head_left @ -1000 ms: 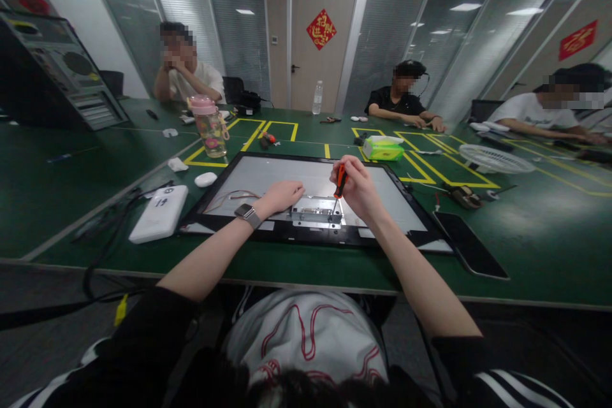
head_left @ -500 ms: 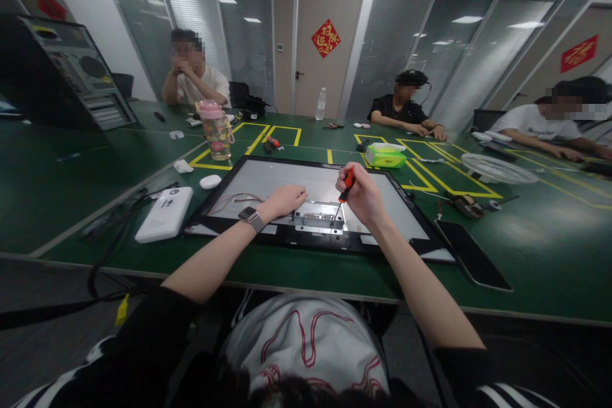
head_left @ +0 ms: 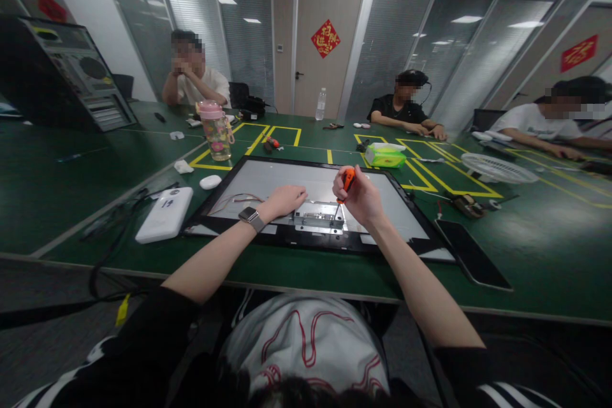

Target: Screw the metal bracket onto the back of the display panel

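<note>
Screen panel [head_left: 282, 173], one, lies flat on the green table [head_left: 248, 268], midway across, its pale grey sheet framed in black. From the left: one computer tower [head_left: 79, 73], one seated person [head_left: 197, 80], then one white device [head_left: 165, 213] marked "14", just beside the panel's left corner with a narrow strip of green between. Farther back stand one pink-lidded bottle [head_left: 215, 134] and one white oval case [head_left: 210, 182].

Two hands work over the panel. The left hand [head_left: 285, 199], with one watch [head_left: 252, 217] at its wrist, rests palm down, fingers close together, near the left end of one metal bracket [head_left: 318, 211]; whether they pinch anything I cannot tell. The right hand [head_left: 361, 196] is closed around one orange-and-black screwdriver [head_left: 348, 182], held upright with a slight tilt, shaft pointing down at the bracket's right end.

A band of tabletop runs between the panel's near edge and the table's edge. Behind sits one green tissue pack [head_left: 385, 155]. On the right, one phone [head_left: 473, 254] lies close by the panel's right corner, leaving scant room there; wider green stretches beyond it. Two more people [head_left: 401, 108] sit at this side.
</note>
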Demonstrator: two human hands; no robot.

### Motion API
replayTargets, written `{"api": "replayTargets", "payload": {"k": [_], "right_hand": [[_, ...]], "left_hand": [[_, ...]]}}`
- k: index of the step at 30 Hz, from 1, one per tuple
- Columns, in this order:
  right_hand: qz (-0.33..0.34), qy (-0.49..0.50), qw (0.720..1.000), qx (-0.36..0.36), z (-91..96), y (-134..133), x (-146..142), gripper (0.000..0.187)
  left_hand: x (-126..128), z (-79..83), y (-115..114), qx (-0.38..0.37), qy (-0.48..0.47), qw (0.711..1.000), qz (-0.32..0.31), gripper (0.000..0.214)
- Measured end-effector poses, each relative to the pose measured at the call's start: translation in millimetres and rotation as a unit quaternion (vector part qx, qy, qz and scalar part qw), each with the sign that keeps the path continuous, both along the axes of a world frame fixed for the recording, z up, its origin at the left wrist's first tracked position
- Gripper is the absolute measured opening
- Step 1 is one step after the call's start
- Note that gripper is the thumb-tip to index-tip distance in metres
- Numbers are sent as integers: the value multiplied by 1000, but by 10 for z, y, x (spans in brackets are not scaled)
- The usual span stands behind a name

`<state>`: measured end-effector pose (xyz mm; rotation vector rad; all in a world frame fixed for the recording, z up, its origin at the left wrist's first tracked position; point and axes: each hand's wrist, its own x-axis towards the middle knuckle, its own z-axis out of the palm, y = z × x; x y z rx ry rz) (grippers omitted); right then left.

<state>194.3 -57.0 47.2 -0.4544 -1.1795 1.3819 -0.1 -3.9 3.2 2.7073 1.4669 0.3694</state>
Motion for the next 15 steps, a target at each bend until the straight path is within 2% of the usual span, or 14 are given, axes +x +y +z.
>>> {"api": "replayTargets", "payload": {"k": [8,15], "right_hand": [[-18,-5,1000,-2,12,-20,-12,43],[9,-24,1000,-11,24,-24,-30,56]], "left_hand": [[-11,-15,19,4,5,1000,-5,38],[-6,-3,9,0,7,1000,-2,37]]}}
